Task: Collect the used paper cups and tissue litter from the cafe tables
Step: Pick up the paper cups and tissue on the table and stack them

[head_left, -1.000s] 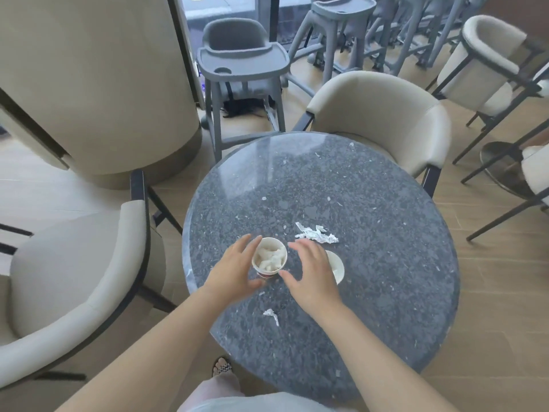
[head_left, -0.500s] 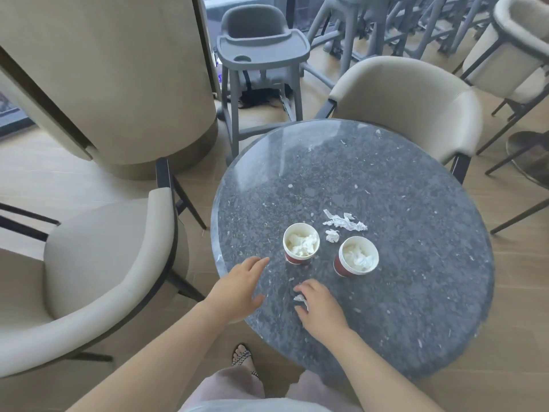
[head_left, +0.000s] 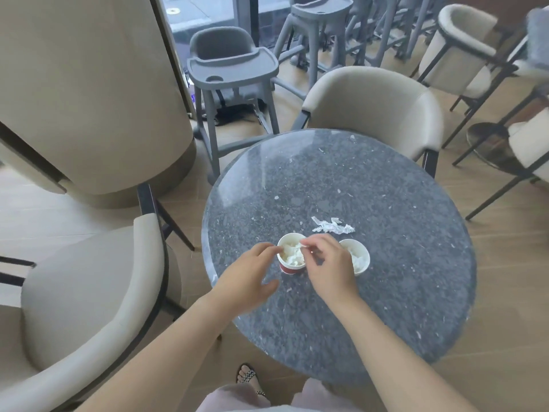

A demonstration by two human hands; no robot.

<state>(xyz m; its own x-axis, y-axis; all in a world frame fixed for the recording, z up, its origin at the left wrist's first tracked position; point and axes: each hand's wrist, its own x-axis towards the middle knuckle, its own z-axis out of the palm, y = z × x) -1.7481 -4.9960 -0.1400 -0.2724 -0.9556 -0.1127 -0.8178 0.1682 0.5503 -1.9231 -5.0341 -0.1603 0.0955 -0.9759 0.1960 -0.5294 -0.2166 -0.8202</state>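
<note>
Two paper cups stand side by side on the round grey stone table (head_left: 386,292), both stuffed with white tissue. The left cup (head_left: 289,267) has a red base. My right hand partly hides the right cup (head_left: 360,258). My right hand (head_left: 329,267) pinches a small tissue scrap (head_left: 303,248) over the left cup's mouth. My left hand (head_left: 248,278) reaches to that cup from the left, with its fingertips touching the rim. A crumpled loose tissue (head_left: 332,226) lies on the table just behind the cups.
A beige armchair (head_left: 83,292) stands close on the left and another (head_left: 377,102) behind the table. A grey high chair (head_left: 234,69) and a wide beige pillar (head_left: 98,93) stand further back. More chairs (head_left: 463,49) stand at the right.
My right hand picked the small tissue scrap off the near part of the table and carried it up over the left cup. My left hand moved forward to the cup's rim.
</note>
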